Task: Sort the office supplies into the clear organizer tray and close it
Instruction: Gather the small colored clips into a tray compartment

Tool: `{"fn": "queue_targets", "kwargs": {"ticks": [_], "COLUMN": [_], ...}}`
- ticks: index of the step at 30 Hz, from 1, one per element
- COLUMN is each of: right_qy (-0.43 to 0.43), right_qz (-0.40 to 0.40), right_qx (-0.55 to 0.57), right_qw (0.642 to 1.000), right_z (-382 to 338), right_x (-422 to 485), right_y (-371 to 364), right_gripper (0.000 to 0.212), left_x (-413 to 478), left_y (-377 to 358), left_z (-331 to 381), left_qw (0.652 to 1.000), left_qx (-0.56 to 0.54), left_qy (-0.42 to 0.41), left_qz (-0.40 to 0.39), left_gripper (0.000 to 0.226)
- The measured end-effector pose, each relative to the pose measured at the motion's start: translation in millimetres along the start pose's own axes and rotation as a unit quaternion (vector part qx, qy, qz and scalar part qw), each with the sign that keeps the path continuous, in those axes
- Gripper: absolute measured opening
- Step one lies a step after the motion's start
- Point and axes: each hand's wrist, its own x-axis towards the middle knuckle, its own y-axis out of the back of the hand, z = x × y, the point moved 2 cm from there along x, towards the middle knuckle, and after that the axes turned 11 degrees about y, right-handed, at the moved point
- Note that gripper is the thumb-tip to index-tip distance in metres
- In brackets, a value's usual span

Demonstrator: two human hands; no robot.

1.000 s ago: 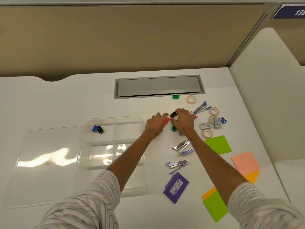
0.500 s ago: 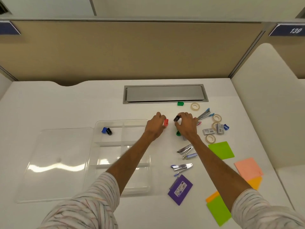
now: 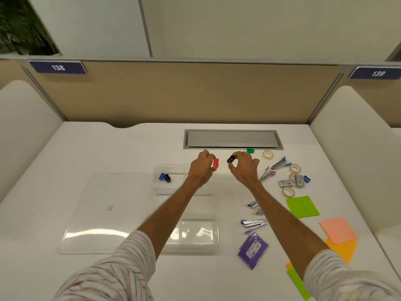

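My left hand (image 3: 200, 170) pinches a small red sharpener (image 3: 216, 163) just past the tray's far right corner. My right hand (image 3: 244, 168) pinches a small black sharpener (image 3: 230, 158) a little to the right of it. The clear organizer tray (image 3: 195, 244) lies below my left forearm, with a blue piece (image 3: 162, 176) and a black piece (image 3: 167, 178) in its far left compartment. Its clear lid (image 3: 104, 213) lies flat on the desk to the left of the tray.
On the right lie a green sharpener (image 3: 250, 151), tape rolls (image 3: 267, 154), staplers (image 3: 253, 223), staple boxes (image 3: 285, 183), a purple card (image 3: 253, 250) and coloured sticky notes (image 3: 302, 206). A grey cable hatch (image 3: 232, 139) sits at the back. Padded dividers flank the desk.
Both hands have lifted off the pile with the red and black sharpeners and moved apart. The camera has tilted up, so the desk sits lower in view.
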Motion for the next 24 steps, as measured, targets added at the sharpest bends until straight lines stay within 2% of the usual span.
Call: {"fn": "queue_targets", "kwargs": {"ticks": [11,24], "right_qy": [0.059,0.094], "right_qz": [-0.019,-0.054], "right_qx": [0.031,0.047], "right_qw": [0.998,0.993], "right_z": [-87,-145], "right_x": [3,5], "right_y": [-32,-81], "right_gripper": [0.034,0.031], "left_x": [-25,-48], "left_y": [41,57], "left_z": [-84,-163], "left_qw": [0.998,0.993], "left_qx": [0.033,0.056], "left_qy": [0.054,0.107], "left_qz": [0.014,0.007], "left_gripper": [0.036,0.027]}}
